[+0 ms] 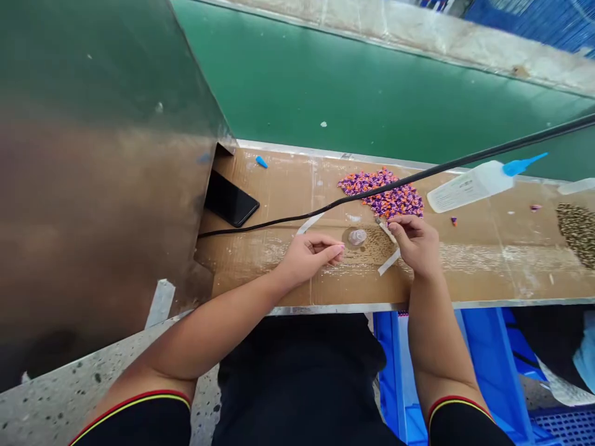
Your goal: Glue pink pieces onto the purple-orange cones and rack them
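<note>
My left hand is closed in a pinch just left of a small clear plastic cap or cup. Whatever lies between its fingertips is too small to make out. At the near edge of a heap of small purple and orange pieces, my right hand has thumb and forefinger pinched together; I cannot tell what they hold. A thin stick-like tool lies beside those fingers. Tiny brown grains are scattered on the cardboard between my hands.
A black cable crosses above the bench. Left are a phone and a blue cap. A blue-nozzled bottle and a brown-gold heap lie right. Blue crates stand below; part of another person shows there.
</note>
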The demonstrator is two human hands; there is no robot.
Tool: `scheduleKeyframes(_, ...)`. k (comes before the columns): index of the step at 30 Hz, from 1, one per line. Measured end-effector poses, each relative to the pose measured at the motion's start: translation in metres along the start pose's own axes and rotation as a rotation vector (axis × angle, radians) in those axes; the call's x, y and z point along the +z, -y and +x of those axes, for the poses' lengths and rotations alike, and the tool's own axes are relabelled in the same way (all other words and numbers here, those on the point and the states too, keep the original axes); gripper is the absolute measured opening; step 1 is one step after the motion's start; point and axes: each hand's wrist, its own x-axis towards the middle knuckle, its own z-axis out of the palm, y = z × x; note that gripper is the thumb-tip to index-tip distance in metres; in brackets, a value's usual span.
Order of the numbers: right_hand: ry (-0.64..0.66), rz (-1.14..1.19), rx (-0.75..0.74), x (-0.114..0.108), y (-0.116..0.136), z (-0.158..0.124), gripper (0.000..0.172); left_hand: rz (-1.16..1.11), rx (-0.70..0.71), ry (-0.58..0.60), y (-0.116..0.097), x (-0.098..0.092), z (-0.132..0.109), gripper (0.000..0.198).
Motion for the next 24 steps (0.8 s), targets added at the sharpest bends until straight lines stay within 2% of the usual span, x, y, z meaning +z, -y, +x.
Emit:
scheduleKeyframes(3,0.205,-0.143,-0.177,0.0,0.025,-0.005,0.018,-0.048,0.028,-0.017,-0.003,0.001,-0.002,0.041)
scheduleKeyframes(6,0.294,-0.262,-0.287,0.002,0.043,-0.007,0.02,-0.087,0.021,-0.024,-0.002,0.003,-0.001,0.037)
scheduleKeyframes(11,0.3,-0.397,-0.42,0.006,0.047,-0.005,0.017,-0.115,0.0,-0.045,0.007,0.002,0.001,0.042)
scheduleKeyframes(17,0.349,-0.466,-0.418,0.007,0.046,-0.001,0.019,-0.145,-0.002,-0.043,0.005,0.0,-0.002,0.045)
scheduleKeyframes(20,0.28,-0.441,-0.416,0.001,0.05,-0.003,0.017,-0.172,-0.004,-0.047,0.003,0.0,-0.003,0.045)
scheduleKeyframes(24,0.192,-0.408,-0.315,-0.011,0.049,-0.018,0.013,-0.204,-0.014,-0.051,0.001,-0.001,-0.003,0.045)
